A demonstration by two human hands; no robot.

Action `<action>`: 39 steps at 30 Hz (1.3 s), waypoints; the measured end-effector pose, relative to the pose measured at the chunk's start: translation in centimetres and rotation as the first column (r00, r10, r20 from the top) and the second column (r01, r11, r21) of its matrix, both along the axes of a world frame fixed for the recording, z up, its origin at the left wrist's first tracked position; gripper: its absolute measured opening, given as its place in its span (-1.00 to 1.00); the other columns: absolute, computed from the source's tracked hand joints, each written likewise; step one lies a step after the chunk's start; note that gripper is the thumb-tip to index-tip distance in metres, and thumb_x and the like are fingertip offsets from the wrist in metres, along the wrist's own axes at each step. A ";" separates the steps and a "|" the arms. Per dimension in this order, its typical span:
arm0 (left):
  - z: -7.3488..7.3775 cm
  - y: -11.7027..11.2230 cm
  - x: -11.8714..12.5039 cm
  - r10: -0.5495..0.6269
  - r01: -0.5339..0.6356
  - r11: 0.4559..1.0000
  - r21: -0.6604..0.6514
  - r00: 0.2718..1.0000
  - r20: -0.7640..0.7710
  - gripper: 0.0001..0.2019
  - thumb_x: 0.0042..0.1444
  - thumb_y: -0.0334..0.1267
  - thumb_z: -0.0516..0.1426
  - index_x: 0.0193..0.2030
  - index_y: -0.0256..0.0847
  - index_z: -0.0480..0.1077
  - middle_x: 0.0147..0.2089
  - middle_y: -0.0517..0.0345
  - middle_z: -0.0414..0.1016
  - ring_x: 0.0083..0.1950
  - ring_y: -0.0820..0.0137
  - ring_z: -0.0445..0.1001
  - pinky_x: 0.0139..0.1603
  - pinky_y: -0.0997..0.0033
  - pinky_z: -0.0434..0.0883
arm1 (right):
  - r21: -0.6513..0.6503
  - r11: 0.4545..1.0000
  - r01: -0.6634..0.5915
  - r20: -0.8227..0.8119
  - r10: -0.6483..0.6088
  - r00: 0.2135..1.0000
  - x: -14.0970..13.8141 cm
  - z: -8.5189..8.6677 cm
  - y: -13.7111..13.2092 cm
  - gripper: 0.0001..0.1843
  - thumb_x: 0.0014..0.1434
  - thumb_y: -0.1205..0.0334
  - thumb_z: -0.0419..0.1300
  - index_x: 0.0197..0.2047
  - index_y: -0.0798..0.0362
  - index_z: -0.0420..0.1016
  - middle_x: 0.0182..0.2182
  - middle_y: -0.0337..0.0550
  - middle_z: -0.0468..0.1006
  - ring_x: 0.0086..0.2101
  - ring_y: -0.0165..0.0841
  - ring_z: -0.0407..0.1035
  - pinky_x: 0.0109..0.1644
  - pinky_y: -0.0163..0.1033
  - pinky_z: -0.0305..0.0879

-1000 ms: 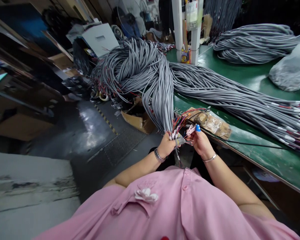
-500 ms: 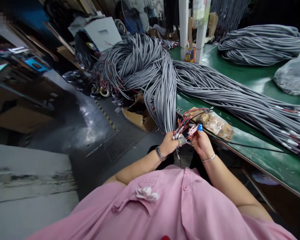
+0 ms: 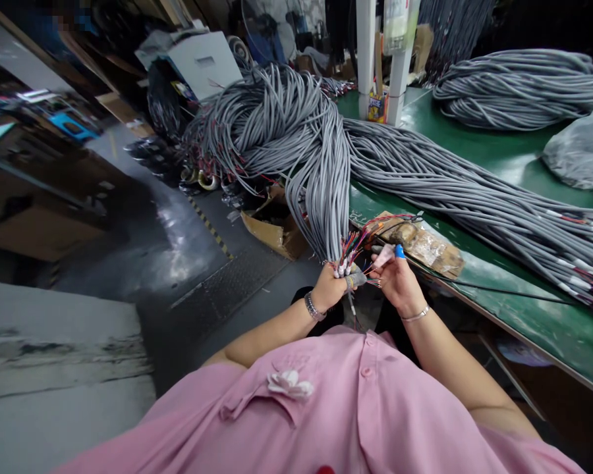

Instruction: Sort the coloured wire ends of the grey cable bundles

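Note:
My left hand (image 3: 329, 288) is closed around the white-banded ends of several grey cables (image 3: 326, 217). Their stripped coloured wires (image 3: 350, 247) fan out above the fist. A grey cover sits on one of its fingertips, pointing right. My right hand (image 3: 399, 284) is just to the right, palm up, with a blue cover on the thumb (image 3: 400, 251). Its curled fingers are around a small pale pink piece (image 3: 384, 255), too blurred to name. Thin wire ends (image 3: 373, 282) reach from the left hand toward the right fingers. Below the left hand hangs another cable end (image 3: 352, 307).
A big heap of grey cables (image 3: 271, 125) spills along the green table (image 3: 518, 309). A taped brown block (image 3: 425, 247) lies on its edge. A coil of cable (image 3: 514, 89) and a clear plastic bag (image 3: 580, 148) are farther back. An open cardboard box (image 3: 267, 234) stands on the floor.
My right hand has shifted slightly right, and the pink piece in its fingers has turned. My left hand keeps its hold on the cables, a touch farther left.

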State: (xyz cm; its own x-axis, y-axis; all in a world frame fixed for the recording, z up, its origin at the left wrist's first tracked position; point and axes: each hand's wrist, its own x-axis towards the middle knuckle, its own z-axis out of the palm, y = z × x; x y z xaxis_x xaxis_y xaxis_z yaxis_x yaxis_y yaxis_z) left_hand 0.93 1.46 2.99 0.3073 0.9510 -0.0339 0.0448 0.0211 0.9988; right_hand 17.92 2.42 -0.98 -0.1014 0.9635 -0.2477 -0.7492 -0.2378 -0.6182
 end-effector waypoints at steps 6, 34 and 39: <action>-0.9 -0.1 0.4 0.096 -0.095 0.995 -0.022 0.993 0.071 -0.73 -0.10 -0.13 0.32 -0.54 -0.27 0.40 -0.61 0.26 0.36 -0.58 0.55 0.26 -0.51 0.50 0.23 | 0.046 0.998 0.043 0.059 -0.045 0.997 0.3 -0.4 0.0 -0.68 0.11 -0.09 0.29 -0.26 0.00 0.55 -0.39 -0.20 0.59 -0.45 -0.42 0.41 -0.41 -0.34 0.36; -1.1 0.0 1.2 0.095 -0.096 0.993 0.069 0.995 0.029 -0.71 -0.04 -0.17 0.28 -0.58 -0.27 0.33 -0.62 0.28 0.30 -0.58 0.57 0.20 -0.51 0.51 0.19 | 0.034 0.975 0.219 0.055 -0.221 0.974 -1.2 -0.2 0.4 -0.60 -0.04 -0.15 0.39 -0.37 0.03 0.53 -0.45 -0.21 0.58 -0.44 -0.38 0.41 -0.39 -0.29 0.32; -1.2 0.0 1.3 0.076 -0.076 0.993 0.089 0.997 -0.001 -0.67 -0.01 -0.15 0.27 -0.61 -0.27 0.28 -0.63 0.30 0.27 -0.59 0.58 0.16 -0.52 0.51 0.16 | 0.033 0.988 0.150 0.018 -0.150 0.988 -1.2 -0.4 0.1 -0.52 -0.04 -0.27 0.33 -0.36 0.01 0.51 -0.44 -0.23 0.57 -0.45 -0.41 0.39 -0.38 -0.29 0.34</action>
